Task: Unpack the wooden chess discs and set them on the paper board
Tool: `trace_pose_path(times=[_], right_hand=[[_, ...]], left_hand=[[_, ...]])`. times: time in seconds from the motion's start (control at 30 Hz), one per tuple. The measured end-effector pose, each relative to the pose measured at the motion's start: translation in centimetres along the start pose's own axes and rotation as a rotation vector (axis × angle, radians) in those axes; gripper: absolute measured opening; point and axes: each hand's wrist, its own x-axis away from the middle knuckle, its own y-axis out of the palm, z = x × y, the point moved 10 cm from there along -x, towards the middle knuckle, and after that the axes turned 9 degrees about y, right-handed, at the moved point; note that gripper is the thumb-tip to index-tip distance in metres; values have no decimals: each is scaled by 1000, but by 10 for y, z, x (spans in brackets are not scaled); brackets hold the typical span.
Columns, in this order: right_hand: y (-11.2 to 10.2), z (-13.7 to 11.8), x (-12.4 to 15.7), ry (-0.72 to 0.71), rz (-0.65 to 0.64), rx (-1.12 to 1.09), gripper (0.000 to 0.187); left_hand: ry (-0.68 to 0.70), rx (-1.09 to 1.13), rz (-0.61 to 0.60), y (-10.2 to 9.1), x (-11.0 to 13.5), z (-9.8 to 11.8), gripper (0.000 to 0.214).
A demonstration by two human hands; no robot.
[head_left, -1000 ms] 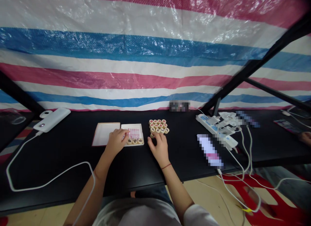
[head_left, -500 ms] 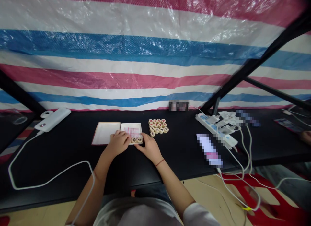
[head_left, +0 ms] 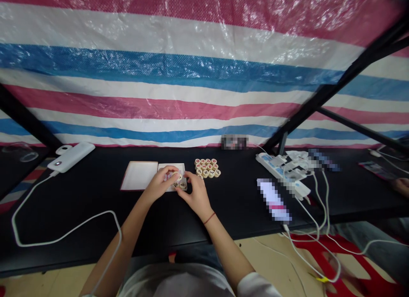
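Head view: white box (head_left: 181, 166) holds round pieces (head_left: 182, 185); left hand (head_left: 159, 183) pinches another piece (head_left: 179, 177).

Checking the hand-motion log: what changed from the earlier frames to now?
The right hand moved left, from the rows of pieces to the white box's near right corner. The left hand shifted slightly right, and now a game piece shows at its fingertips, seemingly pinched. Unchanged: the rows, the shallow tray, the power bank.
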Motion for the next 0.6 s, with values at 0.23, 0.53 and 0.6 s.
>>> trace_pose_path(times=[0.23, 0.53, 0.6], right_hand=[[-30, 16, 1, 40, 184, -62, 23], [-46, 116, 20, 325, 222, 203, 26], [-44, 112, 18, 296, 214, 221, 24]], left_hand=[[-164, 334, 38, 29, 0, -15, 32], [-165, 353, 340, -3, 9, -49, 37], [-166, 327, 293, 4, 9, -48, 39]])
